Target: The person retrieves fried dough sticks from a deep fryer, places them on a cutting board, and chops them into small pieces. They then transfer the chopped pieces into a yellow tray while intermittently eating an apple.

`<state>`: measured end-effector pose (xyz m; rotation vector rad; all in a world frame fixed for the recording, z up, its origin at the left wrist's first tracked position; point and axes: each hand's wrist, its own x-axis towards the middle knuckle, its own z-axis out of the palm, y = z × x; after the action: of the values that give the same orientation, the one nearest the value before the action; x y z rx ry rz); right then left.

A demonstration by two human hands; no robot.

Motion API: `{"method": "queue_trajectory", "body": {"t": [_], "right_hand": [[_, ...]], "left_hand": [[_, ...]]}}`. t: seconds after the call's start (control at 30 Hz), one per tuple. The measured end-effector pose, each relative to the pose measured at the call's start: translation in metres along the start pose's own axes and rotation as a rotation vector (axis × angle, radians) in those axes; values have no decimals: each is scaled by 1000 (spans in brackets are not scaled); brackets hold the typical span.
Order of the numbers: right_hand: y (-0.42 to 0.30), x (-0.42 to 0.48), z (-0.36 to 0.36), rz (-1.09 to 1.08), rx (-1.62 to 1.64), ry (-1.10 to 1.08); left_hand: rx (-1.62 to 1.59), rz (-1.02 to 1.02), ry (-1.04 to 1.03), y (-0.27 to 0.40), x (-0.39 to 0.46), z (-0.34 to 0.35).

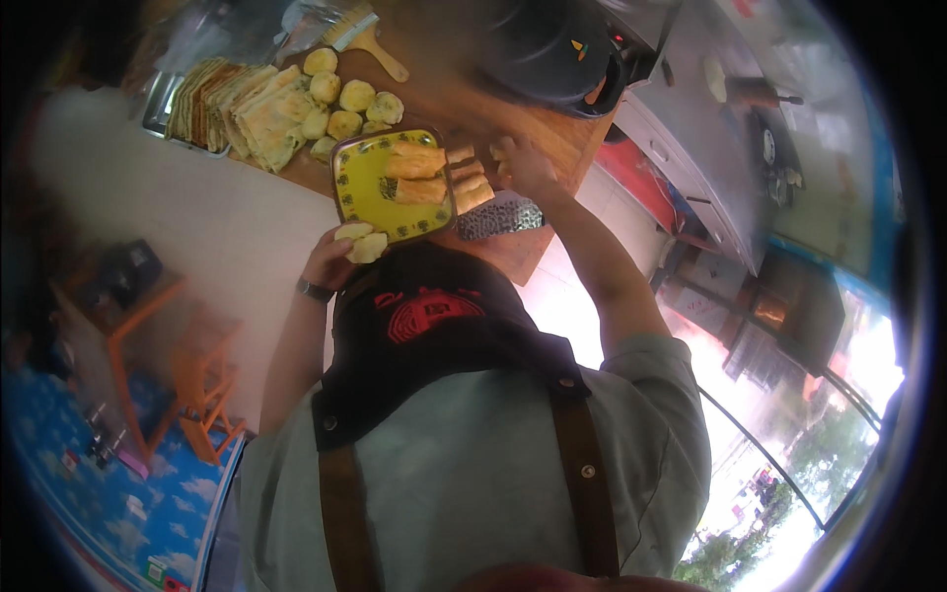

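My left hand (331, 260), with a dark band at the wrist, holds pale yellow pieces of bun or flatbread (365, 244) by the plate's near left corner. A yellow square plate (355, 181) with a brown rim and dark printed marks carries golden pastry rolls (420, 190). Right of it, more cut pastry rolls (473, 194) lie on the wooden table (436, 81). My right hand (527, 172) is just beyond these, its fingers around a small yellowish pastry piece (503, 161). Below that hand lies a dimpled metal blade or plate (501, 216); its handle cannot be made out.
Stacked flatbreads (222, 111) fill a metal tray (155, 107) at the left, beside round yellow buns (355, 96). A wide brush (370, 44) lies behind them. A black round appliance (547, 59) occupies the far right. Steam blurs the left; a wooden stool (207, 385) stands there.
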<state>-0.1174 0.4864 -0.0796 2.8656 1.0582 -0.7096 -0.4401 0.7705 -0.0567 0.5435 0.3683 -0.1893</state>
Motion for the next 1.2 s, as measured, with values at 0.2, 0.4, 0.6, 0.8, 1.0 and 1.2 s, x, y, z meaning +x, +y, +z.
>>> {"method": "queue_trajectory", "body": {"t": [0.2, 0.4, 0.6, 0.8, 1.0, 1.2], "right_hand": [[-12, -4, -17, 23, 302, 201], [-153, -24, -72, -315, 402, 242], [-170, -17, -47, -543, 208, 250], [-61, -4, -59, -390, 135, 45], [-66, -13, -11, -434, -121, -18], [-80, -14, -7, -396, -141, -119]], "left_hand": [[15, -4, -30, -7, 10, -4], [12, -38, -46, -15, 18, -5], [-25, -35, -10, -18, 15, 4], [-31, 35, -65, -17, 4, -16], [-45, 82, -14, -8, -21, -31], [-36, 107, 32, -9, -34, -39]]}}
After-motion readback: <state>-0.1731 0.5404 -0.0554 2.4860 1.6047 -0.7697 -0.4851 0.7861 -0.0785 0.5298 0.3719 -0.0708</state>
